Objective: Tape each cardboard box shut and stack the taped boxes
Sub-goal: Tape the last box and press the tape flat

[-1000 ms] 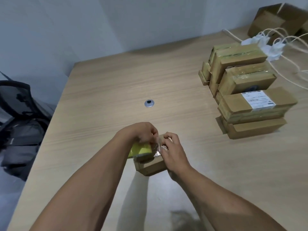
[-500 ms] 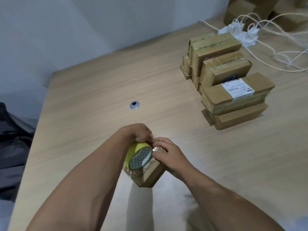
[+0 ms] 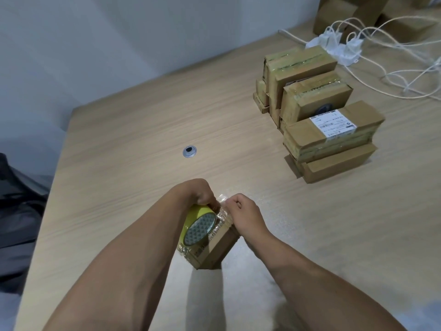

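A small cardboard box (image 3: 214, 249) is held tilted just above the wooden table (image 3: 133, 130), near its front edge. Clear tape wraps its upper end. My left hand (image 3: 198, 192) grips a yellow tape roll (image 3: 196, 225) pressed against the box. My right hand (image 3: 243, 213) pinches the loose clear tape end (image 3: 223, 199) at the box's top. At the right stand stacks of taped boxes (image 3: 319, 111), the nearest topped by a box with a white label (image 3: 333, 124).
A round metal grommet (image 3: 189, 151) sits mid-table. White cables and plugs (image 3: 358, 48) sprawl at the far right, with larger cardboard boxes (image 3: 353, 13) behind them. A dark chair (image 3: 16, 211) stands off the table's left edge.
The box has tilted up onto its end, and the tape roll now shows its round side. My view has shifted, so the stacks sit further left and lower than before.
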`<state>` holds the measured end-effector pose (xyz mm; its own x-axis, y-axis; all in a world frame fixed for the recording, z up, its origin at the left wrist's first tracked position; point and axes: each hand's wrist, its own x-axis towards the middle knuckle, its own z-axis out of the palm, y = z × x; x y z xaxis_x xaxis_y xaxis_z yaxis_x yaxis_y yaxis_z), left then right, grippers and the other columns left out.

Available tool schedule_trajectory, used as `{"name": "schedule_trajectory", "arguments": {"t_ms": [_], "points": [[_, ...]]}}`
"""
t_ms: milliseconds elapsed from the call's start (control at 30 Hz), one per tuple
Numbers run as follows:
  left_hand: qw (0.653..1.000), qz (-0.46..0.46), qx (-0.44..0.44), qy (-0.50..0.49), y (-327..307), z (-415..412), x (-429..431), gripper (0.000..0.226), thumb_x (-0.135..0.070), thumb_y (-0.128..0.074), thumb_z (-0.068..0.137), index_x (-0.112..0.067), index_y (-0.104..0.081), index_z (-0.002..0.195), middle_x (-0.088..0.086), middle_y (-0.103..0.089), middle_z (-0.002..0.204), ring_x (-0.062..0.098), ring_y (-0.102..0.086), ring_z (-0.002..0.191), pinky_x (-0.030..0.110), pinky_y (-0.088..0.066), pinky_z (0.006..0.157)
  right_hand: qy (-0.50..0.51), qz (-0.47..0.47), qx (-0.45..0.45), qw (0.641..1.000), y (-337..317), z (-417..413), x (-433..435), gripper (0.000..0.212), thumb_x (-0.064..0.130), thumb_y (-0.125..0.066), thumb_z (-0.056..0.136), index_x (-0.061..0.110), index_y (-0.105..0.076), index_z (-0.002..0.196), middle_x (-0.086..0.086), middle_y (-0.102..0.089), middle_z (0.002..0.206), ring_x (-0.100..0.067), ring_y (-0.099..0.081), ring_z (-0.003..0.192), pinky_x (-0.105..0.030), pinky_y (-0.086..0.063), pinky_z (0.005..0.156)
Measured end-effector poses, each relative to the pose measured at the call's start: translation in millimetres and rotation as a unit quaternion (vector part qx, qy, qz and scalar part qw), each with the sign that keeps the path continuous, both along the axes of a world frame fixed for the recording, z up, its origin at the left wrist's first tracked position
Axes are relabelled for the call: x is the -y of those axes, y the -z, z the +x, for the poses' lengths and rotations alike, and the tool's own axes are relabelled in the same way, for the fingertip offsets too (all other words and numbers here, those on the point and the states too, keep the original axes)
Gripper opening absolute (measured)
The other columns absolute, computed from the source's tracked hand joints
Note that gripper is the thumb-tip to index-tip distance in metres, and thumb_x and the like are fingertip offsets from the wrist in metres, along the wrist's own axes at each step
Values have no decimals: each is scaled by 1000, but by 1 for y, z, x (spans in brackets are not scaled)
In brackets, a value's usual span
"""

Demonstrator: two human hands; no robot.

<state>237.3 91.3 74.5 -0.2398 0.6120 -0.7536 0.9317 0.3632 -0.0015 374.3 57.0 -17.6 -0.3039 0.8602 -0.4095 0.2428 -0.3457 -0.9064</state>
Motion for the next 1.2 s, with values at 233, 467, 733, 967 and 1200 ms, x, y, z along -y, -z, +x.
{"name": "schedule_trajectory", "arguments": {"t_ms": [233,467,733,967,1200], "points": [[1000,-1,-4,-29,5,2,-1,39,-41,-75,85,-5,-72,100,7,-64,97,22,-59,89,31,-46,74,27,-35,51,998,-4,-5,-1,31,28,-47,97,9,-70,89,-2,-71,93,-18,-63,84,-35,-49,72],[1000,15,-13,-18,9,6,-1,31,-39,-73,88,-9,-65,94,7,-59,95,27,-61,97,33,-45,75,-8,-39,158,987,0,-6,-1,29,31,-52,95,18,-46,70,2,-51,71,-16,-44,64,-33,-34,60],[999,38,-26,-17,13,5,0,31,-32,-72,85,-8,-58,73,4,-54,73,25,-56,81,32,-45,70,-30,134,153,979,-9,-15,-5,12,14,-58,95,24,-61,102,4,-55,114,-20,-51,106,-39,-48,88],[998,47,-15,-42,11,0,5,29,-32,-73,80,-11,-57,67,5,-57,72,16,-51,61,26,-39,53,-52,154,138,977,-7,-16,8,16,14,-49,103,13,-65,102,-2,-66,98,-20,-59,90,-39,-51,79],[970,202,73,-116,0,-6,27,25,-33,-55,91,-15,-63,106,5,-63,105,21,-56,92,30,-41,70,-99,230,216,944,-1,-16,13,26,16,-40,105,16,-60,121,-4,-64,108,-25,-59,99,-39,-51,79]]}}
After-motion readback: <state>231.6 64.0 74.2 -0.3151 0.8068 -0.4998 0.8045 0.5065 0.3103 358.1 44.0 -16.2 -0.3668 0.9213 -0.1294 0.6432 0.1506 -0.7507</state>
